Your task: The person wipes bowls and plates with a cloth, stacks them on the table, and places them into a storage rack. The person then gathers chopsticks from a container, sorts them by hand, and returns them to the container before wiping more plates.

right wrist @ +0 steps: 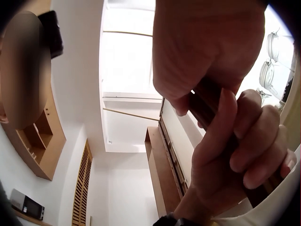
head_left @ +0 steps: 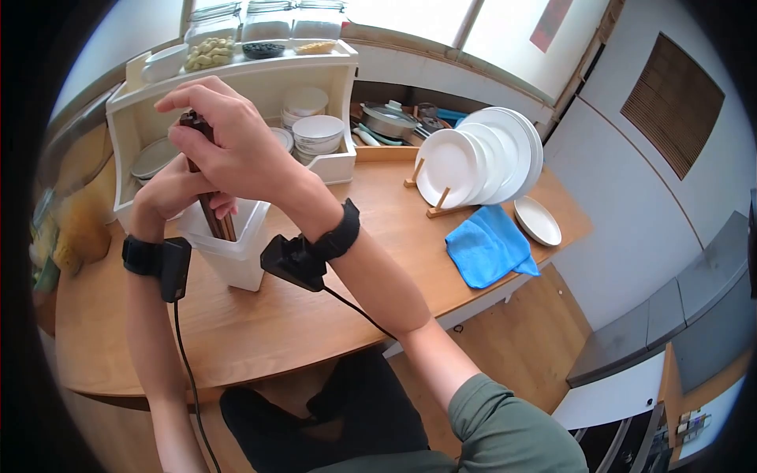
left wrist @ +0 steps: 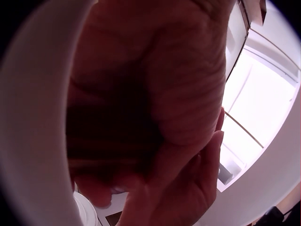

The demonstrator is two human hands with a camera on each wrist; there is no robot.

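A bundle of dark brown chopsticks (head_left: 221,224) stands tilted, its lower end inside a white plastic bin (head_left: 236,264) on the table. My left hand (head_left: 168,191) grips the bundle around its middle, just above the bin's rim; its curled fingers (right wrist: 256,150) show in the right wrist view. Above it, my right hand (head_left: 236,146) holds the upper end between thumb and fingers. In the left wrist view a palm (left wrist: 188,80) fills the middle, with the chopsticks in deep shadow beside it.
Behind the bin stands a cream shelf (head_left: 335,167) with bowls (head_left: 318,132) inside and glass jars (head_left: 211,51) on top. To the right are white plates (head_left: 447,167) in a wooden rack, a blue cloth (head_left: 487,248) and a shallow dish (head_left: 538,221) near the table's edge.
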